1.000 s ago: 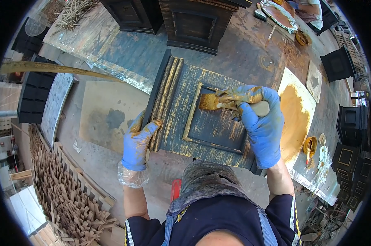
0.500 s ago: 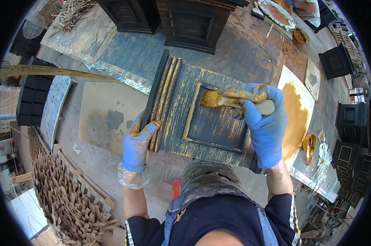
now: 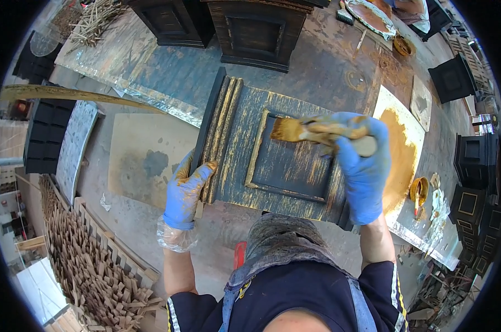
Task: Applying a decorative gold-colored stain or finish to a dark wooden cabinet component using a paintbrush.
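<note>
My left hand (image 3: 187, 191), in a stained blue glove, grips the moulded left end of a black wooden box-shaped piece (image 3: 236, 171). Gold streaks cover its face, which has a framed recessed panel. In my right hand (image 3: 361, 160), also gloved in blue, is a flat paintbrush (image 3: 288, 130) with gold-stained bristles. The bristles point left, over the upper left part of the recessed panel; whether they touch it I cannot tell. My right fingers are closed round its handle, partly hiding it. The piece's lower right corner lies close to my right wrist.
Two black wooden pieces (image 3: 256, 33) stand on the worktable (image 3: 322, 77) beyond. To the right are a board (image 3: 397, 144) smeared gold and a small round pot (image 3: 419, 189) with a brush. Wood sticks (image 3: 95, 249) fill the lower left. Another person's arm (image 3: 411, 11) shows at the top right.
My right hand and the brush have shifted slightly, with the bristles a little higher on the panel. The left hand keeps its hold on the black piece.
</note>
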The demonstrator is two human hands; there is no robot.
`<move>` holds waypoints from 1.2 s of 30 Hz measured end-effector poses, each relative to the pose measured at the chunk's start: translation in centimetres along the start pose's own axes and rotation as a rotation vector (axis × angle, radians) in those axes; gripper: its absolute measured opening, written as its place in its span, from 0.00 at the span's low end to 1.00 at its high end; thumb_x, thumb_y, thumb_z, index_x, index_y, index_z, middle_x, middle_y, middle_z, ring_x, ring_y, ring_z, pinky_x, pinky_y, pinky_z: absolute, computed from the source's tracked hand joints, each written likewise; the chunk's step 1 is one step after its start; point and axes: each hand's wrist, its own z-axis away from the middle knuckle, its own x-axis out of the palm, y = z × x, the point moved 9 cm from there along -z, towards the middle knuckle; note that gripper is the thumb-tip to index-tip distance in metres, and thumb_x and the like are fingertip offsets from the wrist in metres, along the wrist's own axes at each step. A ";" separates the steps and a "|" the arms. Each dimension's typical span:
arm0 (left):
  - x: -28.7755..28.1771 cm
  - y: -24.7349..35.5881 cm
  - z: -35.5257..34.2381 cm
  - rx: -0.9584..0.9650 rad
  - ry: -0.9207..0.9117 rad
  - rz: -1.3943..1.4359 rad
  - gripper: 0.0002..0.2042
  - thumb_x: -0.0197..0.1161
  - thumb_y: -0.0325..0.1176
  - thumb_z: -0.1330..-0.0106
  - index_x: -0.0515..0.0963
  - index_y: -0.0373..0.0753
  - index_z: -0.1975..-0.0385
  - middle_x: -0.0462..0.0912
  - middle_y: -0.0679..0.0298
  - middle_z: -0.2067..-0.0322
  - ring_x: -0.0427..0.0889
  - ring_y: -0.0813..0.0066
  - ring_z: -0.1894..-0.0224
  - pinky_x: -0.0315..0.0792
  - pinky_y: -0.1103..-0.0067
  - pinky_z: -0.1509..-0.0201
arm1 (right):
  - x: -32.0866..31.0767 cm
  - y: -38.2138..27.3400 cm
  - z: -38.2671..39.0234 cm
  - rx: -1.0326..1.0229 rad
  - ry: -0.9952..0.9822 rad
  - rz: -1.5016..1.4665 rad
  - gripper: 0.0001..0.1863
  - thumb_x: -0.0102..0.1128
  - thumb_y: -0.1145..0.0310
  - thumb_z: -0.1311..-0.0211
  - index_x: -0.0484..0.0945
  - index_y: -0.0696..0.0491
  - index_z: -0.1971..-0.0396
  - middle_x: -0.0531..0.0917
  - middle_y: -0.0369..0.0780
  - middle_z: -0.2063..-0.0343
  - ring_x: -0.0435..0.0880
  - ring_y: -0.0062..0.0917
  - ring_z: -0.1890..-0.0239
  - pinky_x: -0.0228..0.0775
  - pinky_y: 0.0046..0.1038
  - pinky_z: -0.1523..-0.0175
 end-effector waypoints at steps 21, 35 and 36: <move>3.6 0.7 0.0 -0.249 -0.076 0.234 0.12 0.58 0.27 0.55 0.73 0.27 0.71 0.77 0.58 0.75 0.77 0.73 0.76 0.73 0.79 0.71 | -7.7 17.6 2.0 0.141 0.299 -1.765 0.11 0.47 0.74 0.48 0.68 0.64 0.65 0.68 0.52 0.59 0.69 0.33 0.55 0.65 0.31 0.51; 8.6 -9.2 11.9 -0.064 0.475 0.835 0.15 0.58 0.22 0.59 0.71 0.36 0.66 0.74 0.63 0.70 0.72 0.73 0.64 0.65 0.76 0.53 | -11.8 11.8 0.8 0.168 -0.109 -1.327 0.15 0.50 0.66 0.48 0.68 0.59 0.63 0.70 0.50 0.60 0.73 0.30 0.62 0.68 0.29 0.57; 9.0 -10.6 12.3 -0.067 0.483 0.842 0.15 0.58 0.22 0.59 0.71 0.36 0.66 0.74 0.63 0.70 0.72 0.73 0.64 0.65 0.76 0.53 | -12.0 10.8 1.1 0.173 -0.118 -1.324 0.15 0.50 0.66 0.48 0.68 0.59 0.63 0.70 0.50 0.60 0.73 0.30 0.62 0.68 0.29 0.57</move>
